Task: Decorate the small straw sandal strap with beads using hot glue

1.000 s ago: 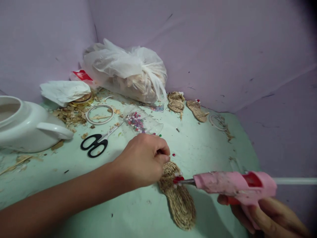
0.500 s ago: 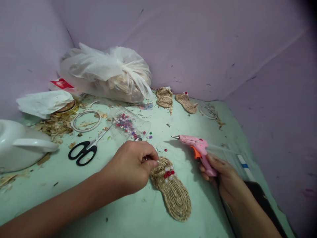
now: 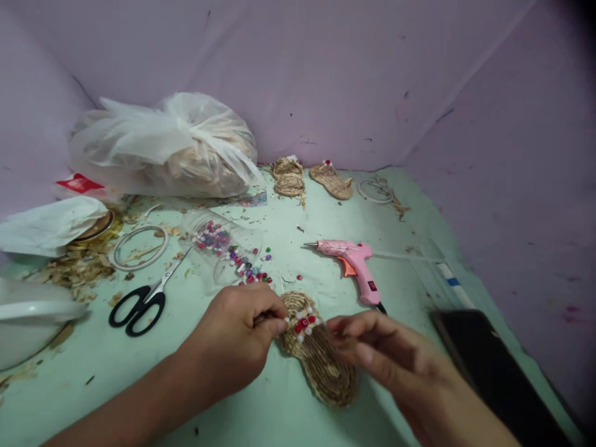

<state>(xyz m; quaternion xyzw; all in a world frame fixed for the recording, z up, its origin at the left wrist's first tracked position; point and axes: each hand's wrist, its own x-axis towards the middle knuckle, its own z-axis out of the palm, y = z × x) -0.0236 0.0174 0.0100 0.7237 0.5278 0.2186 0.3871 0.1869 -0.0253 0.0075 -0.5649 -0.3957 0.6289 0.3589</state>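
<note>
A woven straw slipper [image 3: 333, 379] lies before me, with a cluster of red and white beads [image 3: 305, 323] across its strap. My left hand [image 3: 254, 323] is closed in a pinch at the left end of this cluster. A small white bead [image 3: 286, 320] shows at its fingertips; a thin thread or wire [image 3: 282, 283] stands up behind them. My right hand [image 3: 382, 351] reaches over the slipper's right edge, fingers apart and nothing visible in them. Past it lies a pink hot glue gun [image 3: 347, 253], its nozzle pointing left.
Loose beads [image 3: 254, 273] spill from a clear plastic cup [image 3: 223, 236]. Black-handled scissors [image 3: 144, 304], a tape roll [image 3: 139, 247] and a white pitcher [image 3: 32, 316] are on the left. A stuffed plastic bag [image 3: 167, 149], two slippers [image 3: 330, 180] [image 3: 288, 177] stand behind. A black phone-like slab [image 3: 493, 372] lies right.
My right hand has let go of the glue gun, which now lies on the table, and has come to the slipper. My left hand keeps its pinch beside the beads. The view has shifted.
</note>
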